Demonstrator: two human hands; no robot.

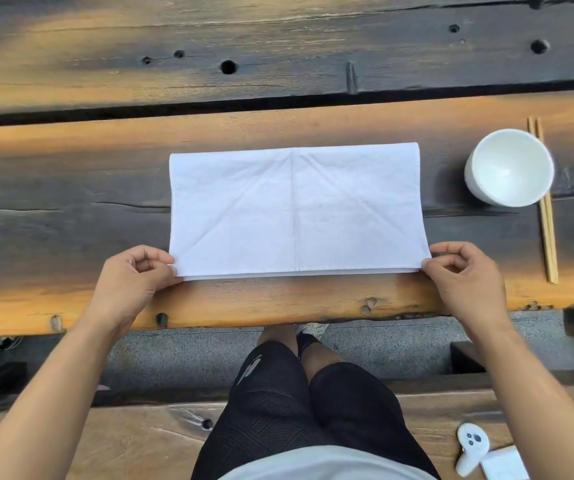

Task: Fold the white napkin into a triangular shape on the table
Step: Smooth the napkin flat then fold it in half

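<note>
The napkin (297, 209) lies flat mid-bench (71, 188), doubled into a rectangle. The left hand (133, 275) pinches its seven o'clock corner, the right hand (465, 275) its five o'clock corner, likely squaring the layered edges. Cup (508, 168) and chopsticks (546, 216) sit clear at three o'clock.

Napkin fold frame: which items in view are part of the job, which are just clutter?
Job:
- white napkin, folded to a rectangle, flat on the table
- left hand pinching its near left corner
- right hand pinching its near right corner

Lying about:
- white bowl
- chopsticks beside it
- white controller on the bench
</note>
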